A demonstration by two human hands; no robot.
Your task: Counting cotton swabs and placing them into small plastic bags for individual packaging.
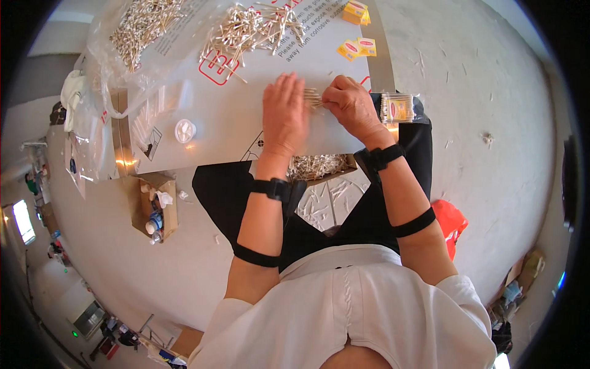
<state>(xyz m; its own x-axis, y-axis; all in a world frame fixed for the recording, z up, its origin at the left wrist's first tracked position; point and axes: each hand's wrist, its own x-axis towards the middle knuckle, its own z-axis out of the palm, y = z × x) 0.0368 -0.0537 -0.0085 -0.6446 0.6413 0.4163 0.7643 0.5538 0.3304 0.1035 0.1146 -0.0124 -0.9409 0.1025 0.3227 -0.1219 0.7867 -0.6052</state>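
A small bunch of cotton swabs (312, 97) lies between my two hands on the grey printed table surface (227, 126). My left hand (285, 117) is stretched out flat beside the swabs' left end, its fingers straight and slightly blurred. At the other end, my right hand (351, 106) has its thumb and fingers pinched on the swabs, partly hiding them. A loose pile of cotton swabs (246, 34) spreads farther back on the table. Just right of my right hand is a clear packet of swabs (397, 108) with a yellow and red label.
A clear plastic bag of swabs (140, 37) occupies the far left. Yellow cards (357, 48) lie near the table's right edge. A small round clear container (184, 131) stands at left. Below the table edge is a box of swabs (319, 167); a cardboard carton (153, 206) stands on the floor.
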